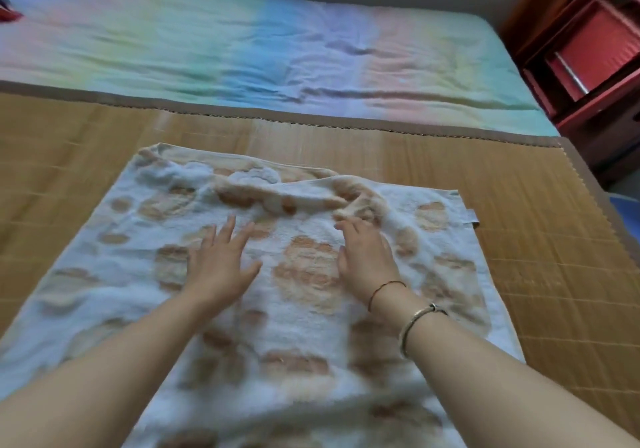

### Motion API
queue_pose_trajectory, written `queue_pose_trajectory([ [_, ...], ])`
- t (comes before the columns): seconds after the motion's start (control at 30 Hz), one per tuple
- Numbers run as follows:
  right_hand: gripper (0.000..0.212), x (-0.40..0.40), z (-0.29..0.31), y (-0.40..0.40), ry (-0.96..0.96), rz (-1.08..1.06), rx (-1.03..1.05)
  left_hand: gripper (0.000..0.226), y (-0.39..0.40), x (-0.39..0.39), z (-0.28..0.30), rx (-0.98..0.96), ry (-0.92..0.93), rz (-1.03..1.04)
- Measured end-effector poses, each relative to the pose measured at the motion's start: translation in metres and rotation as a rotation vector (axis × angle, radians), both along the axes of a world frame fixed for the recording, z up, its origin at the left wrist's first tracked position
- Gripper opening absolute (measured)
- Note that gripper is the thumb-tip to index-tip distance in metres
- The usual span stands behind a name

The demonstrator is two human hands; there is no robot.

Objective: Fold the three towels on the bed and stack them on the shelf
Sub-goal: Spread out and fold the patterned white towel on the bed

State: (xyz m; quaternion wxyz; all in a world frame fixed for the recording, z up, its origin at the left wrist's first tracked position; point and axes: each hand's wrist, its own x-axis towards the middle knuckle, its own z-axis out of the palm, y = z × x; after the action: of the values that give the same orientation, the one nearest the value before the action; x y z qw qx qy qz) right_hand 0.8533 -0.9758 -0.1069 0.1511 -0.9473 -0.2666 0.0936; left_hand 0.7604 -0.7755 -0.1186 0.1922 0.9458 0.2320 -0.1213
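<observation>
The left hand [221, 264] is laid flat, fingers spread wide, on the towel [145, 284], gripping nothing; the right hand [367, 257] is pressed palm-down beside it, its fingertips [341, 225] at the bunched far edge, whether a pinch is made cannot be told; the towel is spread on the woven mat [519, 239]; smoothing before the first fold is judged in hand; next, the far edge must be flattened and taken up; the shelf [588, 59] stands beyond the mat's right corner.

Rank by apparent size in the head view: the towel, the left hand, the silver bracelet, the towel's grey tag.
1. towel
2. left hand
3. silver bracelet
4. grey tag

The tag lies farther from the camera, so the last two are unsure.
</observation>
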Motion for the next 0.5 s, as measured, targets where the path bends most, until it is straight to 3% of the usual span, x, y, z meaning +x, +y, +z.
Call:
queue_pose_trajectory([
  [0.1,0.042,0.022,-0.006,0.07,-0.006,0.096,0.09,0.072,0.048,0.012,-0.006,-0.05,-0.004,0.127],
  [0.2,0.04,0.048,-0.005,0.119,0.006,0.061,0.161,0.079,0.077,0.02,-0.021,-0.1,-0.046,0.153],
  [0.33,0.041,0.085,-0.007,0.16,0.055,-0.008,-0.041,0.085,0.106,0.033,-0.029,-0.228,-0.053,0.196],
  [0.43,0.024,0.1,-0.015,0.178,0.079,0.026,-0.105,0.058,0.127,0.04,-0.024,-0.535,-0.152,0.253],
  [0.5,0.017,0.1,-0.018,0.192,0.13,0.104,-0.121,0.047,0.138,0.041,-0.024,-0.637,-0.168,0.265],
])
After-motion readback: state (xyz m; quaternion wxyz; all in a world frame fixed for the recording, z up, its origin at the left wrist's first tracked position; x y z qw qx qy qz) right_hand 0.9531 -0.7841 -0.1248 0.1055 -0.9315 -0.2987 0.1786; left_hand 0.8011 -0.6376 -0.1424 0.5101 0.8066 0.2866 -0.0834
